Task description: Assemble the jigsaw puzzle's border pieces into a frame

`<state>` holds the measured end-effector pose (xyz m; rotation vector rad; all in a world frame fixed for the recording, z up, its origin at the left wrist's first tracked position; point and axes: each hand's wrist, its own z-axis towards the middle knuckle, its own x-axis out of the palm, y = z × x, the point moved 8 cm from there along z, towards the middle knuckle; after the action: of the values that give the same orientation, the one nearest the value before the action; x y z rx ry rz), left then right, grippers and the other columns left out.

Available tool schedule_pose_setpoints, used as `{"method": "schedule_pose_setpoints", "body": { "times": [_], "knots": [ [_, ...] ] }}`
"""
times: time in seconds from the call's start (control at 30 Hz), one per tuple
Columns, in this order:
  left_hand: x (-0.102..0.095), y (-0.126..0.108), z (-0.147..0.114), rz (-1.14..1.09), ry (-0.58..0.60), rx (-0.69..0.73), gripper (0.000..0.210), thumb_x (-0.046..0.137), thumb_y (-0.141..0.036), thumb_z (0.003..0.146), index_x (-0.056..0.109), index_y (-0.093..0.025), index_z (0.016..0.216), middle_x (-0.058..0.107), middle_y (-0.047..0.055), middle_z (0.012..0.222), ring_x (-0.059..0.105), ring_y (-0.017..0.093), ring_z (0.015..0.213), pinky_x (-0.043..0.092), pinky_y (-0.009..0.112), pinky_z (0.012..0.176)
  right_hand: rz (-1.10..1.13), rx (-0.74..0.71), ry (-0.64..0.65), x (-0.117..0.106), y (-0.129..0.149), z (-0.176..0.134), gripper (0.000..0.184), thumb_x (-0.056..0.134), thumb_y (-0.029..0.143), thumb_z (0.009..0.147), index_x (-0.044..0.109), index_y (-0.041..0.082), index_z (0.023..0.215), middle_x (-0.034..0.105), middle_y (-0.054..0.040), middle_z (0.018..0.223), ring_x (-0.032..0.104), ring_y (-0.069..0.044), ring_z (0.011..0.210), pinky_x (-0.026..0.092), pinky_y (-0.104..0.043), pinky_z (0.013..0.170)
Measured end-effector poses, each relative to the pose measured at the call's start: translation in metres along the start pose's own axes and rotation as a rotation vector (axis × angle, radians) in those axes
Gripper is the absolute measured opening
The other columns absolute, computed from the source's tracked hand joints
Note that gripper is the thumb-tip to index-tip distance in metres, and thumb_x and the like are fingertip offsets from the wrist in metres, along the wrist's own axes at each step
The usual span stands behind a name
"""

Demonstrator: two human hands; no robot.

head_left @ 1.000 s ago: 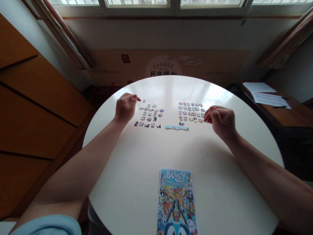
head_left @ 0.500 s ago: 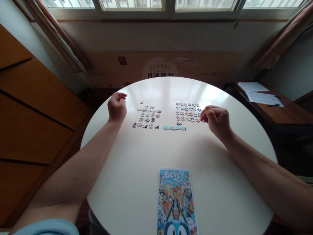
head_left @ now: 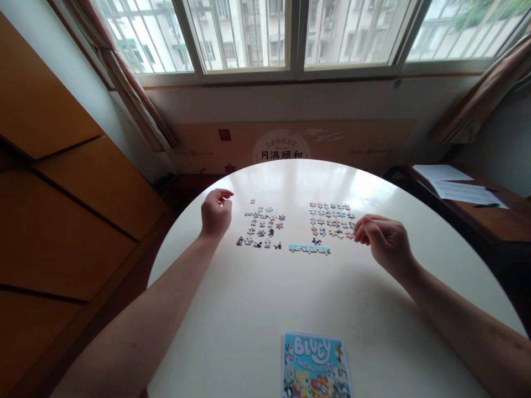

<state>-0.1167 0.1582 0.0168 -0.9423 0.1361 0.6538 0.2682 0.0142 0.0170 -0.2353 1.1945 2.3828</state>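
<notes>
My left hand (head_left: 216,213) is held loosely curled at the table's left, beside a group of loose jigsaw pieces (head_left: 261,224); nothing shows between its thumb and fingers. On the right, my right hand (head_left: 384,237) has its fingers bunched together at the edge of the pieces laid in rows (head_left: 329,218). Whether a piece is inside those fingers is hidden. Between the two groups and nearer to me lies a joined light-blue strip of puzzle (head_left: 309,250). One dark piece (head_left: 317,241) sits just above that strip.
A picture sheet (head_left: 315,367) marked "Bluey" lies near me on the round white table (head_left: 249,309). Papers and pens rest on a brown side table (head_left: 423,190) at the right. A wooden cabinet (head_left: 50,221) stands left, and windows are beyond.
My view has tilted upward and turned slightly left, so the table sits lower in the picture and more window shows. Both hands stay in about the same place beside the pieces.
</notes>
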Motion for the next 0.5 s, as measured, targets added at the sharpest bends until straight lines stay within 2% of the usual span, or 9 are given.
{"method": "schedule_pose_setpoints", "body": {
  "times": [0.33, 0.5],
  "knots": [
    [-0.001, 0.030, 0.004, -0.115, -0.024, -0.166, 0.021, 0.052, -0.015, 0.068, 0.068, -0.020, 0.081, 0.070, 0.004, 0.084, 0.064, 0.022, 0.083, 0.050, 0.034, 0.079, 0.002, -0.062, 0.041, 0.006, 0.013, -0.001, 0.051, 0.049, 0.026, 0.102, 0.062, 0.019, 0.053, 0.064, -0.0030, 0.059, 0.057, -0.012, 0.052, 0.044, -0.024, 0.048],
    [0.000, 0.041, 0.003, -0.132, -0.017, -0.220, 0.021, 0.053, -0.017, 0.068, 0.069, -0.019, 0.081, 0.070, 0.005, 0.085, 0.064, 0.022, 0.082, 0.050, 0.033, 0.078, 0.000, -0.063, 0.051, 0.005, 0.010, -0.003, 0.050, 0.050, 0.026, 0.102, 0.063, 0.019, 0.054, 0.065, -0.0036, 0.062, 0.059, -0.012, 0.054, 0.046, -0.024, 0.050]
  ]
}}
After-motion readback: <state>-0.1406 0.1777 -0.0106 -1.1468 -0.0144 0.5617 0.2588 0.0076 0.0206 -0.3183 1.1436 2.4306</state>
